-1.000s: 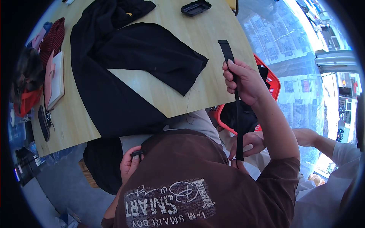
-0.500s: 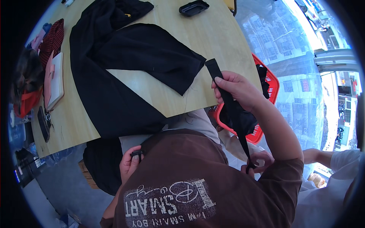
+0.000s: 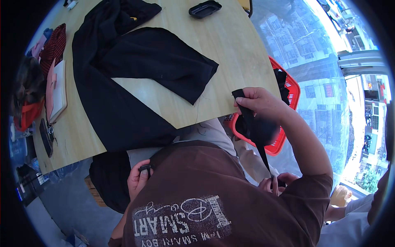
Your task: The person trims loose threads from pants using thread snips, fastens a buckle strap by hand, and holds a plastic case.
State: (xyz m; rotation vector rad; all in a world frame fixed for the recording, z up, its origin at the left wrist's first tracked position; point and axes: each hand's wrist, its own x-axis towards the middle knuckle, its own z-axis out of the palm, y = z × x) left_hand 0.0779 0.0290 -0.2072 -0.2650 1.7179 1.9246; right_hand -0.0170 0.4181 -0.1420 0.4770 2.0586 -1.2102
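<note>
Pinched in my right hand [image 3: 263,101], beyond the table's right front edge, is the upper end of a black fabric strip [image 3: 247,115]. The strip hangs down to another person's hands [image 3: 278,183], which grip its lower part beside my right side. My left hand [image 3: 135,179], low by my waist on the left, is closed around a small black object [image 3: 145,167]; its kind is mostly hidden. Black trousers [image 3: 123,107] lie spread on the wooden table, one leg reaching its front edge.
A red plastic basket [image 3: 293,88] with black cloth stands right of the table [image 3: 238,49]. A black tray [image 3: 205,9] sits far back. A pink notebook [image 3: 58,92], a phone [image 3: 45,138] and bags line the left side. Another person's pale sleeve [image 3: 349,224] is close at my right.
My right hand has lowered a little, and the strip's top end has folded over. The other person's hands have shifted on the strip. My left hand has hardly moved.
</note>
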